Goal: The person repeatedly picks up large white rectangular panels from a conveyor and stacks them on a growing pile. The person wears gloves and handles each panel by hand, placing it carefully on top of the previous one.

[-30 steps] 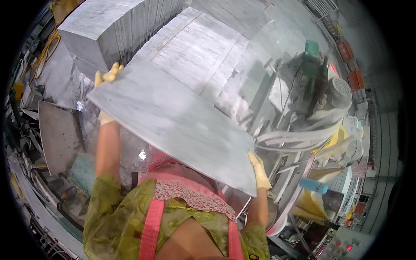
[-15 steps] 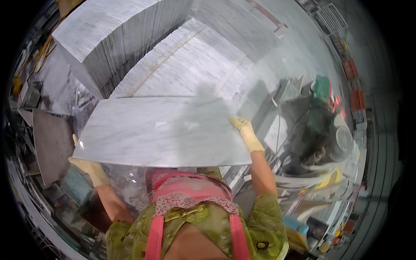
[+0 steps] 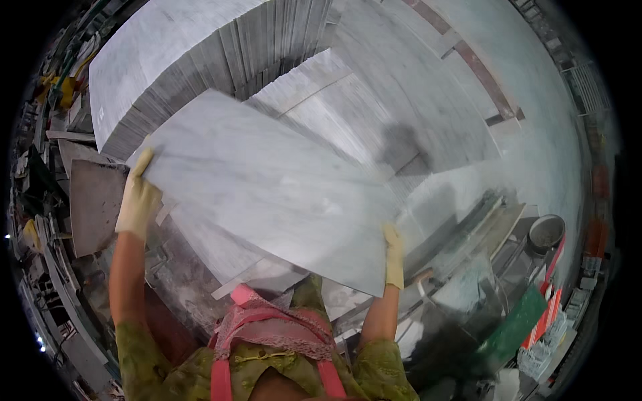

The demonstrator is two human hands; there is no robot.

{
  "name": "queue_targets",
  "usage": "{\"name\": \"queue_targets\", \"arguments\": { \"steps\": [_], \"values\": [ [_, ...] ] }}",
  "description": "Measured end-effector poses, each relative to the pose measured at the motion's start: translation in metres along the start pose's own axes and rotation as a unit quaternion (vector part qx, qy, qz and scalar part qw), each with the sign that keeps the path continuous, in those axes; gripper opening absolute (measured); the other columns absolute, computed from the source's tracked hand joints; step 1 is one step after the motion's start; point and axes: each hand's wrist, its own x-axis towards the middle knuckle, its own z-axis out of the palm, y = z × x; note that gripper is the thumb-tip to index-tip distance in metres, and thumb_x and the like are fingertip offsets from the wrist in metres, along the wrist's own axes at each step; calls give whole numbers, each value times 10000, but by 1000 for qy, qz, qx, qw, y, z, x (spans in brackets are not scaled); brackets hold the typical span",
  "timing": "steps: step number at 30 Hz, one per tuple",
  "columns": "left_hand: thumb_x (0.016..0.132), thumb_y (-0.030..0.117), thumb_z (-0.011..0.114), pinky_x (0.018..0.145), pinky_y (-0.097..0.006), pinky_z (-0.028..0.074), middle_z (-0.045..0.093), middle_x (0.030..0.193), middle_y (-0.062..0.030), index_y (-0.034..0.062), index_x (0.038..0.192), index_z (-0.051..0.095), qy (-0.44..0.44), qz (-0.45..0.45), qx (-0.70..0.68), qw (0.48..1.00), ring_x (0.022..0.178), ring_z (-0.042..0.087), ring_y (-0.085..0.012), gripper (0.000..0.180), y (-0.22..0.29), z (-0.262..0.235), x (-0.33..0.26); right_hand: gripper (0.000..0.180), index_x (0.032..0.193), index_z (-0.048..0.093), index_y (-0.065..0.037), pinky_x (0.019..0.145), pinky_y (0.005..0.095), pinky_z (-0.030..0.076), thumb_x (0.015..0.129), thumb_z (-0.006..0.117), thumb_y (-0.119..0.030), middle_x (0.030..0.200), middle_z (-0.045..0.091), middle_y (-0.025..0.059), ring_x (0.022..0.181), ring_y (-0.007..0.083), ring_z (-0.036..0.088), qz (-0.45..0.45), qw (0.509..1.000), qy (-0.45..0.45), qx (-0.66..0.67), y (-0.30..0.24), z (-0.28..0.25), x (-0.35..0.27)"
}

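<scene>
A large, thin slab of grey-white marble (image 3: pixel 267 180) is held slantwise in front of me, its left end higher and farther away than its right. My left hand (image 3: pixel 140 197), in a pale yellow glove, closes on the slab's left end with one finger showing over the top face. At the right end my right hand (image 3: pixel 394 250), gloved the same way, grips the edge. The fingers under the slab are hidden on both sides. Just beyond it lies a leaning row of similar slabs (image 3: pixel 334 100), partly covered by the held one.
A tall block of upright stacked slabs (image 3: pixel 234 53) stands at the far left. Left of my hand leans a brown board (image 3: pixel 97 207). On the right are a round bucket (image 3: pixel 546 232), a green object (image 3: pixel 515 324) and long strips of material (image 3: pixel 468 234).
The slab has turned from nearly level to a slant, its left end swinging up and away. My left hand has moved farther out, my right hand nearer. The view has also shifted.
</scene>
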Motion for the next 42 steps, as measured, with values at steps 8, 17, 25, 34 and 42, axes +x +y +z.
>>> {"name": "queue_targets", "arguments": {
  "steps": [8, 17, 25, 34, 42],
  "values": [
    [1007, 151, 481, 1033, -295, 446, 562, 1354, -160, -65, 1307, 519, -34, -103, 12, 994, 1228, 564, -199, 372, -19, 186, 172, 374, 1120, 641, 61, 719, 299, 553, 957, 608, -274, 982, 675, 122, 796, 203, 664, -4, 987, 142, 74, -48, -50, 75],
    [1040, 285, 421, 1111, -343, 394, 540, 1387, -139, -19, 1350, 491, -16, -156, -127, 980, 1284, 523, -225, 440, -79, 225, 286, 414, 1159, 611, 79, 758, 311, 541, 954, 603, -281, 1036, 662, 143, 849, 217, 657, 36, 983, 151, 93, -65, -34, 124],
    [1024, 223, 448, 1049, -329, 429, 588, 1315, -145, -37, 1290, 535, -19, -164, -122, 979, 1217, 567, -234, 382, -68, 250, 299, 388, 1114, 620, 66, 735, 320, 538, 957, 569, -285, 1012, 656, 133, 843, 219, 649, 65, 981, 160, 88, -62, -38, 133],
    [1026, 217, 438, 1032, -337, 433, 605, 1280, -134, -23, 1293, 533, -13, -137, -129, 982, 1186, 572, -244, 372, -45, 270, 304, 414, 1143, 596, 60, 785, 353, 531, 961, 548, -309, 1040, 650, 163, 872, 243, 645, 158, 964, 128, 173, -113, -18, 133],
    [1052, 234, 356, 1164, -420, 329, 504, 1404, -145, 64, 1387, 488, -253, 303, 566, 723, 1377, 387, -236, 398, 41, 304, 276, 362, 1207, 613, 1, 837, 317, 516, 956, 569, -256, 1076, 663, 125, 961, 237, 645, -140, 947, 251, -147, -90, -71, 184]
  ]
}}
